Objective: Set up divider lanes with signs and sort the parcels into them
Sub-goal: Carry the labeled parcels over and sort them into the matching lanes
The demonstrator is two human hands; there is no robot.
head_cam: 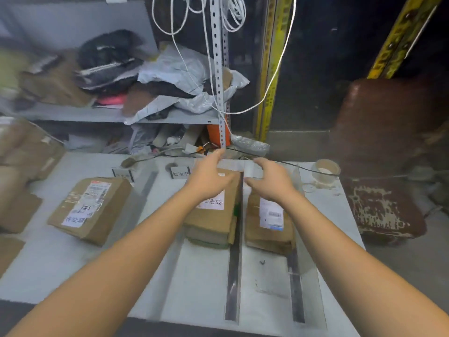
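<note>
A white table [206, 276] carries clear divider strips [234, 276] that form lanes. One brown parcel [90, 210] with labels lies in the left lane. A stack of brown parcels [213, 222] with a white label fills the middle lane, and another stack [267, 229] lies to its right. Small white signs [179, 171] stand at the far edge. My left hand [209, 176] hovers over the far end of the middle stack with fingers straight. My right hand [269, 178] hangs above the right stack, fingers loosely spread, holding nothing.
A tape roll [325, 170] sits at the table's far right corner. More brown parcels [21, 176] pile up at the left. A grey shelf [109, 113] full of bags and clothes stands behind, with white cables [274, 79] hanging down. A worn red chair [384, 190] stands at the right.
</note>
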